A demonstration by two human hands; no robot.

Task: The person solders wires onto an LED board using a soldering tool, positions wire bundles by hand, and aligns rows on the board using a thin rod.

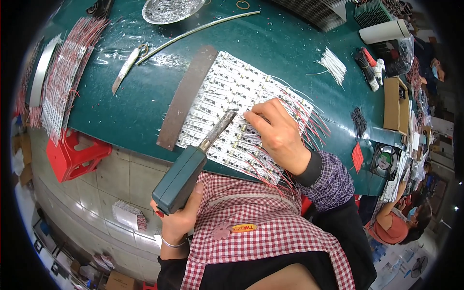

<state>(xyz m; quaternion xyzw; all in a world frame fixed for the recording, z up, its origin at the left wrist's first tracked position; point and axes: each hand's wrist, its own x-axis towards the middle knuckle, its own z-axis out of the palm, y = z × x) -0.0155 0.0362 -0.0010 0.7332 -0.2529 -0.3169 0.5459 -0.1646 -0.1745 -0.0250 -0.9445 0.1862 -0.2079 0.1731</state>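
Note:
My left hand grips a soldering gun with a dark green body. The gun's metal tip reaches up and right over a white panel of small circuit boards, close to my right fingertips. My right hand rests over the panel's middle with thumb and forefinger pinched together; what lies between them is too small to make out. Red and white wires trail off the panel's right side, and more run from its lower edge. A flat brown bar lies along the panel's left edge.
A knife, a curved solder-like rod and a foil-lined dish lie farther back. Wired panels stand at left above a red stool. White wires, a small fan and a cardboard box are at right.

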